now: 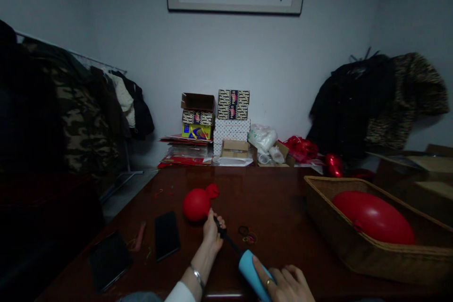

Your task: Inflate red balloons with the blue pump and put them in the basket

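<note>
My left hand [213,232] is closed around the neck of a small, partly filled red balloon [196,205], where it meets the black nozzle of a pump. That pump [252,271] is a light blue hand-held cylinder, and my right hand [288,285] grips its body, thumb side up, at the table's near edge. Just behind the balloon lies a limp red piece [213,191], perhaps another balloon. Several rubber bands or loops [250,238] rest right of my left hand. The balloon's neck is hidden by my fingers.
A wicker basket [339,240] on the right holds a large red balloon [375,217]. Left on the brown table [262,198] lie a black phone-like slab [167,236], a dark tablet-like slab [109,260] and a flat reddish strip [140,235]. Stacked boxes [231,134] stand beyond the far edge.
</note>
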The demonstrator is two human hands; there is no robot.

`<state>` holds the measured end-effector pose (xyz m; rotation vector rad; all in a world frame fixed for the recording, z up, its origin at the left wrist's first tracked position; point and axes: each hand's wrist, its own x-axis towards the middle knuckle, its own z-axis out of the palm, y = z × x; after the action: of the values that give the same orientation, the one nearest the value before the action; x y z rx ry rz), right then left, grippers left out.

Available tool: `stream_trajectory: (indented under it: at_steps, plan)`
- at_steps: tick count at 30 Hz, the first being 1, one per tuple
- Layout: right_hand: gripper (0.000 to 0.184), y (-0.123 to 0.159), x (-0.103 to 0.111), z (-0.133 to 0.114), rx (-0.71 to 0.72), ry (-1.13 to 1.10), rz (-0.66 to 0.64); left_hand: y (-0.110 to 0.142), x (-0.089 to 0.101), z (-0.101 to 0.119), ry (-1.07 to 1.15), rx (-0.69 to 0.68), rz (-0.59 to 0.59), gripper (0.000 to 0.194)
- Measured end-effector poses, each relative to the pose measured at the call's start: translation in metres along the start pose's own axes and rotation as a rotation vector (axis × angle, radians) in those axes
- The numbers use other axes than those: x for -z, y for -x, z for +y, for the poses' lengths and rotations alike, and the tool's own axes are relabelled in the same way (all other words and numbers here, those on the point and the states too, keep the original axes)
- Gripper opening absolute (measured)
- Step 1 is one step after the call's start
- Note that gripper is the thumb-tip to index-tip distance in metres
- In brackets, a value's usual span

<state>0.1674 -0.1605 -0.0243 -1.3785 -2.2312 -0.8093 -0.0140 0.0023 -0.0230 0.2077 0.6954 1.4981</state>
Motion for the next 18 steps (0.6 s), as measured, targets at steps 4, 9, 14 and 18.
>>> stream_trajectory:
  at_steps: [4, 9, 14, 18]
  plan:
    - [0.058, -0.012, -0.002, -0.012, -0.103, -0.066, -0.116, 0.01, -0.001, -0.014, -0.048, 0.029, 0.017, 0.031]
    - [0.059, -0.034, 0.0, -0.024, -0.197, -0.093, -0.252, 0.016, 0.002, -0.028, -0.109, 0.046, 0.013, 0.03]
    - [0.057, -0.051, 0.004, -0.032, -0.255, -0.11, -0.313, 0.013, 0.004, -0.026, -0.107, 0.064, 0.015, 0.031]
    - [0.059, -0.052, 0.002, -0.038, -0.266, -0.095, -0.28, 0.01, 0.001, -0.019, -0.114, 0.05, 0.022, 0.033]
